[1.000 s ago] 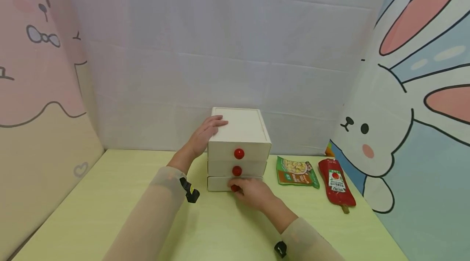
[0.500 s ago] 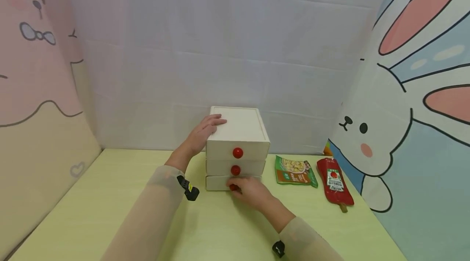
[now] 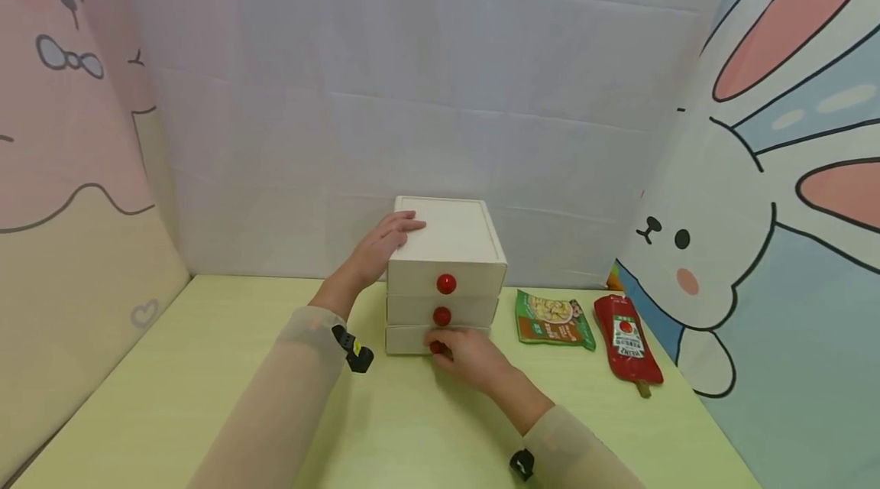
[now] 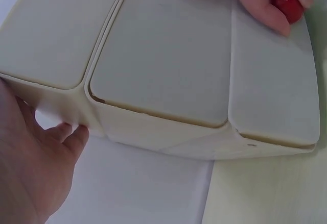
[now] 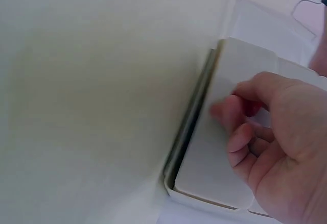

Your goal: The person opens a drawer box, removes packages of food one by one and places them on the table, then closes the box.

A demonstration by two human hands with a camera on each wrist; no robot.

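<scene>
A white cabinet (image 3: 450, 229) of three stacked drawers stands against the back curtain, each drawer with a red knob. My left hand (image 3: 380, 248) rests on the top's left edge, fingers stretched over it; in the left wrist view that hand (image 4: 38, 157) lies along the side panel. Low at the front, my right hand (image 3: 476, 357) pinches the knob (image 4: 287, 3) of the bottom drawer (image 3: 406, 341) between thumb and fingers. The right wrist view shows the right hand (image 5: 291, 142) mostly covering that knob, and a dark narrow gap along the drawer front's lower edge.
To the cabinet's right lie a green food packet (image 3: 553, 319) and a red Heinz ketchup pouch (image 3: 627, 340). They rest on the pale yellow-green table (image 3: 227, 367). A rabbit-printed panel (image 3: 777, 244) borders the right side, a pink and cream one (image 3: 76, 260) the left.
The head view shifts slightly. Both hands keep their places on the cabinet and the knob, and the drawers look the same.
</scene>
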